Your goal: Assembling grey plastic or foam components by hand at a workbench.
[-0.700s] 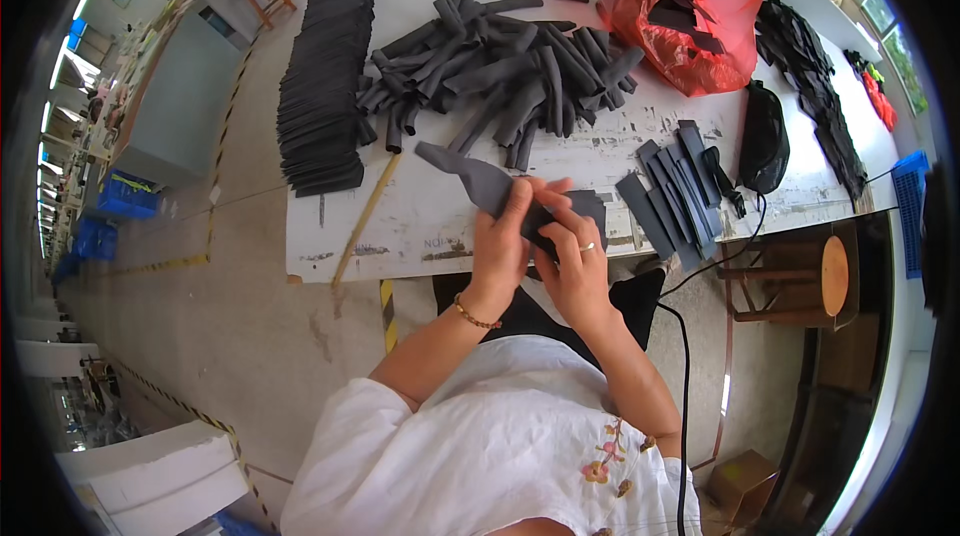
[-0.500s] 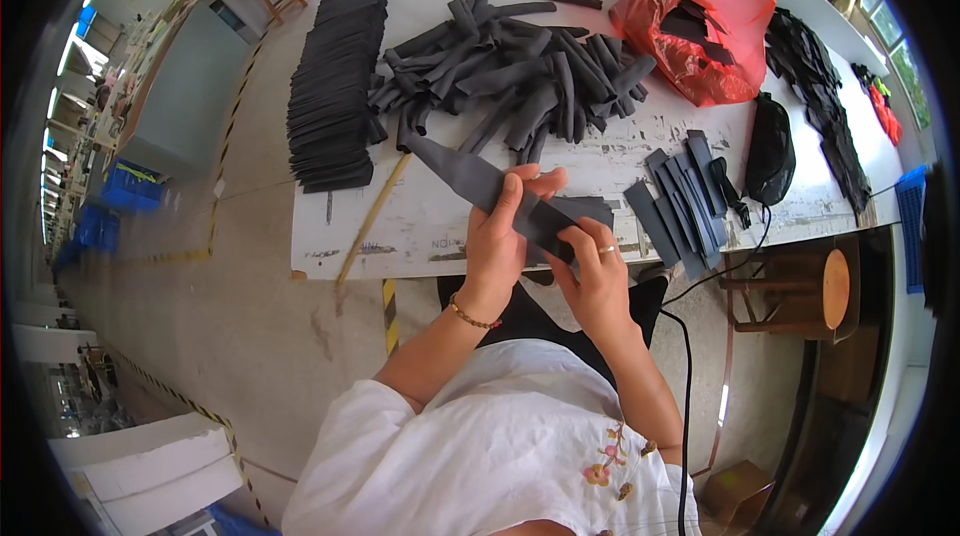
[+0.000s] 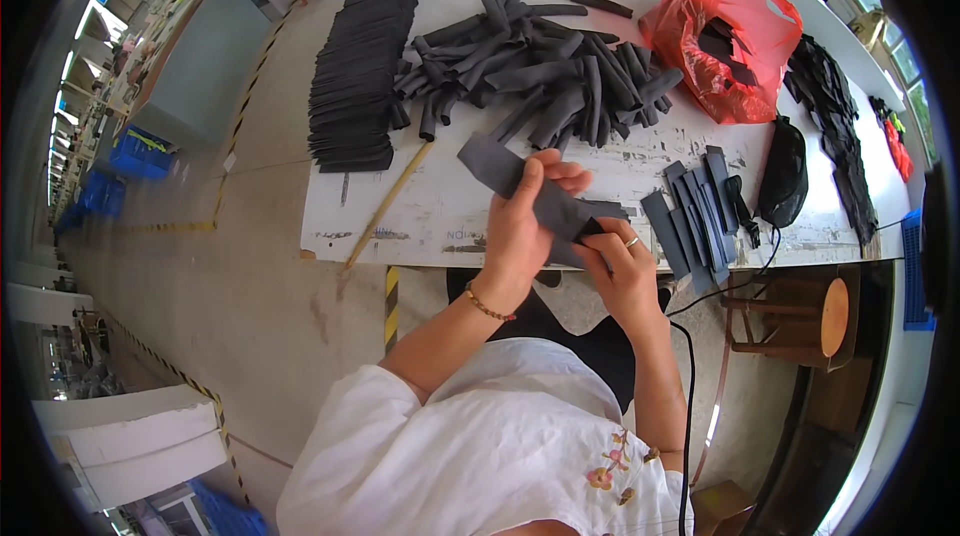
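Observation:
Over the table's near edge I hold up a dark grey fabric strip point(image 3: 492, 162). My left hand point(image 3: 522, 216) grips it around the middle, thumb on top, with the far end sticking out beyond the thumb. At the near end, the fingers of my right hand point(image 3: 618, 261) pinch the strip, and a fold shows beside them. Just beyond lies a heap of curled dark strips point(image 3: 560, 66). To its left runs a long, neat stack of flat strips point(image 3: 362, 56). Several flat strips point(image 3: 690, 216) lie fanned out right of my right hand.
A red plastic bag point(image 3: 740, 86) with dark pieces inside sits at the far right. Near it are a black pouch point(image 3: 784, 171) and a row of black pieces point(image 3: 835, 126). A yellowish stick point(image 3: 390, 204) lies at the left. A wooden stool point(image 3: 832, 316) stands under the table's right side.
My view has shifted slightly, so the table's things appear further right. Both hands still hold the strip, whose far end now looks shorter and flatter beyond my left thumb.

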{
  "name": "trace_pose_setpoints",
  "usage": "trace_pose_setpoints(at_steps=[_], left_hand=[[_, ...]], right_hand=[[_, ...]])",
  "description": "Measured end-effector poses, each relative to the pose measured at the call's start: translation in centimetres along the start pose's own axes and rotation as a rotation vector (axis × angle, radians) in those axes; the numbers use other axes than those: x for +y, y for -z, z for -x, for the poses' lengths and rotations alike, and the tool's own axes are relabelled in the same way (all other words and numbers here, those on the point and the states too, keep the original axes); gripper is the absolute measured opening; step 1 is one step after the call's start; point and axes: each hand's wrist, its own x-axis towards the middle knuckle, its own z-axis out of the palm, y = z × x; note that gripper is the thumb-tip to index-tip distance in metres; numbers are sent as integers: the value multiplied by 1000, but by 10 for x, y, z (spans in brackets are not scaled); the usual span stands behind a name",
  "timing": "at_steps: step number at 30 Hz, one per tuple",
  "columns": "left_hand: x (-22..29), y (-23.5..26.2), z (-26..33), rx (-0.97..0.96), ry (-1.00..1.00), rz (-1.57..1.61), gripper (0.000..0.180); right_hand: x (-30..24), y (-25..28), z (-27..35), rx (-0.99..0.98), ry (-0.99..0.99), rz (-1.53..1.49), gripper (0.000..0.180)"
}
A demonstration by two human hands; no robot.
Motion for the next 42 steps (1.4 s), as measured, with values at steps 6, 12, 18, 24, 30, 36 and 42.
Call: trace_pose_setpoints(at_steps=[6, 12, 18, 24, 30, 36, 42], left_hand=[[-18, -9, 12, -20, -66, 42, 34], [-25, -5, 11, 5, -58, 36, 34], [-20, -2, 7, 43, -3, 48, 33], [8, 0, -9, 207, -187, -3, 30], [12, -2, -12, 260, -165, -51, 27], [1, -1, -4, 316, -174, -95, 26], [-2, 3, -2, 356, -186, -85, 28]], right_hand=[[2, -8, -8, 51, 31, -58, 16], [8, -12, -7, 34, -6, -88, 15], [9, -14, -10, 13, 2, -85, 14], [11, -15, -3, -44, -109, -118, 13], [10, -19, 6, -4, -1, -58, 12], [14, -20, 10, -2, 5, -44, 13], [14, -24, 10, 0, 16, -77, 12]])
